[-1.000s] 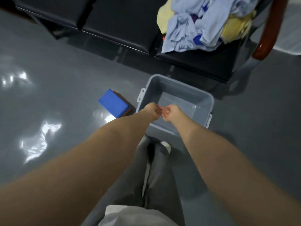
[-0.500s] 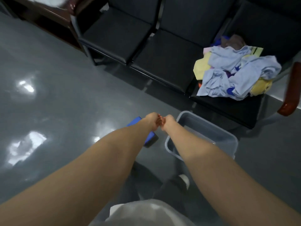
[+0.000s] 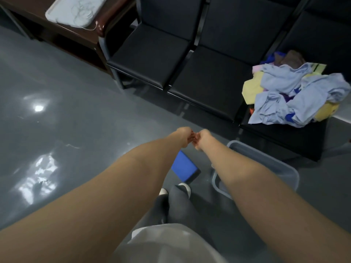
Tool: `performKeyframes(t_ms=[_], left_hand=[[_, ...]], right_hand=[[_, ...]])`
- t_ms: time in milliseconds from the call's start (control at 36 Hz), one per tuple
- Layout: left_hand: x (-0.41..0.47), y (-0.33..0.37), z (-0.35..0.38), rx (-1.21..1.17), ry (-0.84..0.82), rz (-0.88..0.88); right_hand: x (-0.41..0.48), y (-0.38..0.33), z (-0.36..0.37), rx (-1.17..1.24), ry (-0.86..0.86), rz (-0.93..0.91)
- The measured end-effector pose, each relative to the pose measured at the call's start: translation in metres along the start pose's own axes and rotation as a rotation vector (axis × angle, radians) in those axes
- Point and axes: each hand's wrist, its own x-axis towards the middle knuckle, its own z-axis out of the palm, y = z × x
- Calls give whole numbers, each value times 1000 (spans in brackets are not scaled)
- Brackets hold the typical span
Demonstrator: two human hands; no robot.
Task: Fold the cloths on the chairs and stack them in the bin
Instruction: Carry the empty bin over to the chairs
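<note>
Right, closest in, the person's shoes [image 3: 184,187] are planted on the glossy grey floor [image 3: 76,114], and both bare forearms reach straight out ahead. Just beyond the toes, at twelve o'clock, a blue block [image 3: 185,168] lies flat, its left edge tucked under the left forearm. At two o'clock from the feet sits the grey bin [image 3: 275,167]. The right forearm crosses its near corner and hides most of the inside.

Out at the end of the arms, the left hand [image 3: 185,136] and right hand [image 3: 202,138] meet fingertip to fingertip. Both have their fingers curled in and nothing shows in either grasp. They hover over bare floor, with the bin low at four o'clock from them, near but apart.

There's room to move from seven round to eleven o'clock, a wide sweep of shiny floor with light glare. The way ahead is closed off by a row of black chairs [image 3: 210,82] running from twelve to three o'clock, their front seat edges slanting down to the right. The bin stands just in front of the rightmost seat.

The cloths [image 3: 296,95] are heaped unfolded on that rightmost seat, pale blue over yellow with a brown one at the back. They lie at two o'clock from the hands, well apart from them and beyond the bin.

Farthest off, at eleven o'clock, a wooden table [image 3: 62,33] butts against the row's left end, with a white tray [image 3: 76,10] on top.
</note>
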Motion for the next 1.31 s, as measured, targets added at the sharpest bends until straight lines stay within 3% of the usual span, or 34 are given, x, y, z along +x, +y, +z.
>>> performKeyframes(t_ms=[444,750,944,1139,1306], left_hand=[[7,84,80,135,-122,38],[69,210,48,270,-157,26],[106,278,36,317,-224,5],[123,311,49,328,-285,-14],[133,333,54,363,-313,-19]], right_hand=[[10,-96,-45,229,110,-29],[33,-194,39,401,61,-21],[53,-251,82,463,130,7],[61,-287,90,593,197,-5],[68,-308,94,559,240,-12]])
